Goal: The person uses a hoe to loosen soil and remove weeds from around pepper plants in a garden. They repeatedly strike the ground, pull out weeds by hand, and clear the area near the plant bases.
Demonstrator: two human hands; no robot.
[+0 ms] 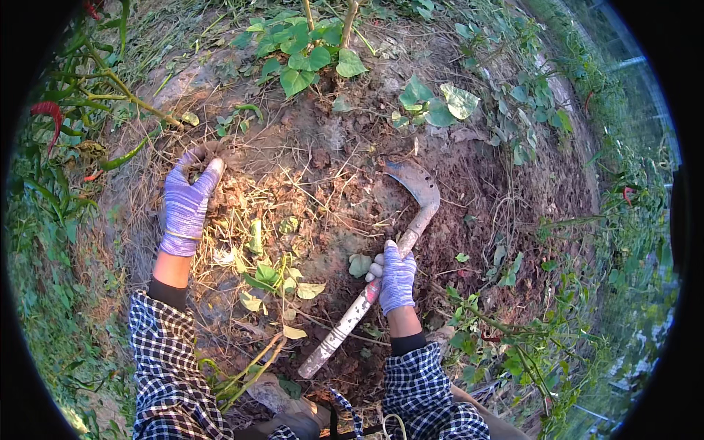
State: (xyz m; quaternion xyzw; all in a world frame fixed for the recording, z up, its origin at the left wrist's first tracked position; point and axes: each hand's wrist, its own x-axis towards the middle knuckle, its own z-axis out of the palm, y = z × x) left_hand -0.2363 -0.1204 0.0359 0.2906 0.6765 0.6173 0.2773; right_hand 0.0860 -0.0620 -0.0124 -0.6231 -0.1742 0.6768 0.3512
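My left hand (190, 201), in a purple knitted glove with pale fingertips, is curled at the left around a dark clump of soil or roots (212, 151); its exact hold is partly hidden. My right hand (397, 275), gloved alike, grips the shaft of a hand sickle (352, 319) with worn white paint. The sickle's curved metal blade (415, 181) lies over the brown soil, beyond my right hand, its tip pointing left. Dry stalks and straw (264, 203) cover the ground between my hands.
Chili pepper plants with a red chili (49, 118) stand at the left. A leafy vine (308, 55) grows around stems at the top. More green leaves (440, 104) lie upper right, and a branching plant (506, 330) is lower right. My shoe (280, 399) is near the bottom.
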